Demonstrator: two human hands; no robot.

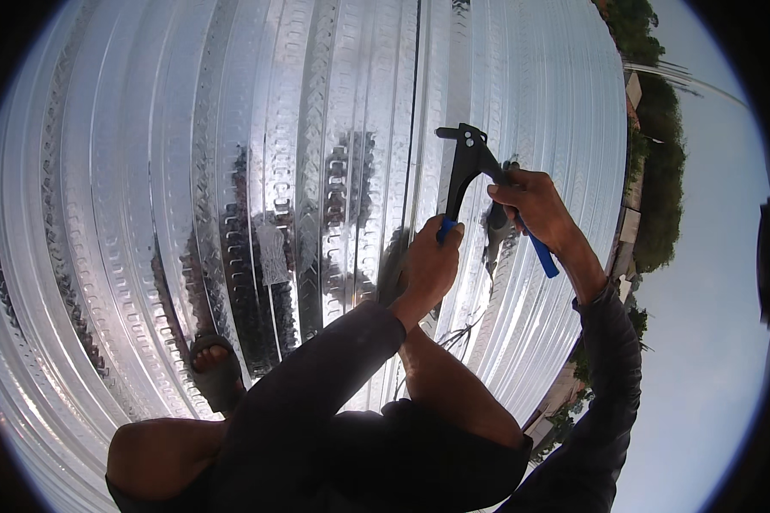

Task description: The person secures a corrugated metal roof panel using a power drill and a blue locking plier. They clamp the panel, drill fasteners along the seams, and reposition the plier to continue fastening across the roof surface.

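Observation:
A black hand riveter [464,160] with blue grips is held up in front of me, its two handles spread wide and its nose toward the far left. Wrapped round one blue-ended handle is my left hand [432,263]. The other handle is gripped by my right hand [536,208], and its blue end [539,254] sticks out below the fingers. Beneath the tool lies shiny ribbed metal roofing sheet [351,94]. Whether a rivet sits in the nose is too small to tell.
My sandalled foot [216,363] rests on the ribs at the lower left, near a small clear plastic-like piece [272,255]. Thin dark wire or twigs [462,332] lie by my knee. Past the sheet's right edge are trees [661,184], lower roofs and sky.

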